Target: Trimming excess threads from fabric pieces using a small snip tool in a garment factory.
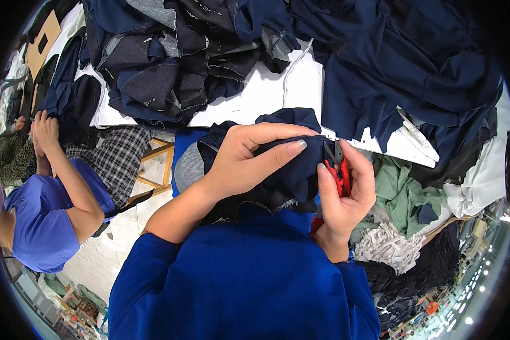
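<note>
My left hand (pixel 255 156) pinches the edge of a dark navy garment piece (pixel 289 178) between thumb and fingers, stretching its seam toward the right. In my right hand (pixel 348 192) is a pair of red-handled thread snips (pixel 339 170), held between thumb and fingers. The snips' dark blades point up, close to the end of the pinched seam; whether they touch the cloth I cannot tell. The rest of the garment hangs over my lap, its frayed lower edge and a grey patch showing below and left of my left hand.
A white table (pixel 266 88) ahead carries a heap of dark denim pieces (pixel 170 62) and a pile of navy cloth (pixel 402 68). Green cloth (pixel 405 192) and white scraps (pixel 388 246) lie at the right. A co-worker in a blue top (pixel 45 221) sits at the left near a wooden stool (pixel 156 164).
</note>
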